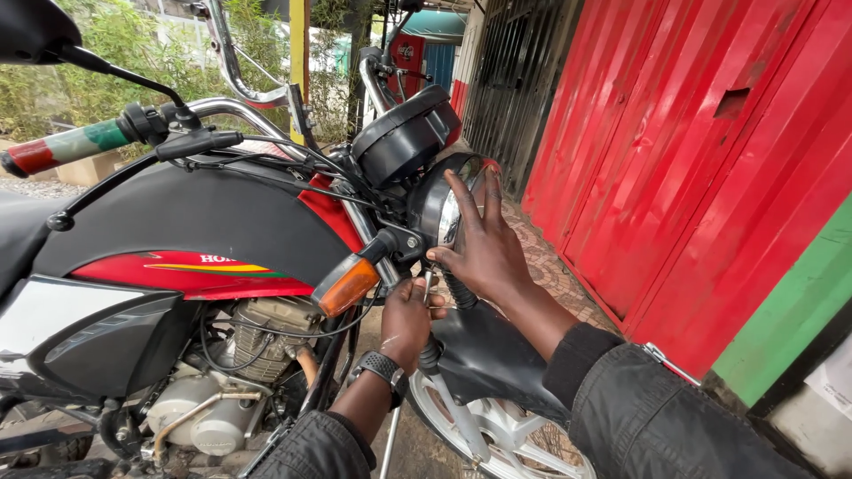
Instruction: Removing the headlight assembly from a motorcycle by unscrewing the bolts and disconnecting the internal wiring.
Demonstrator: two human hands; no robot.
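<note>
The round headlight (448,208) sits at the front of the red and black motorcycle (204,239), right of the orange turn signal (346,286) and below the black instrument housing (404,137). The right hand (484,248) lies flat and spread against the headlight's right rim, touching it. The left hand (406,318) is just beneath, closed around a thin metal tool (428,286) pointing up at the headlight's underside, above the black front fender (488,355).

A motorcycle (204,239) stands on the ground (550,266), its front wheel (497,435) down on what looks like patterned brick paving beside a red corrugated wall (683,151). The paving runs ahead along the wall's foot. Gravel (35,186) lies at the far left, with a pale block (89,167) set on it.
</note>
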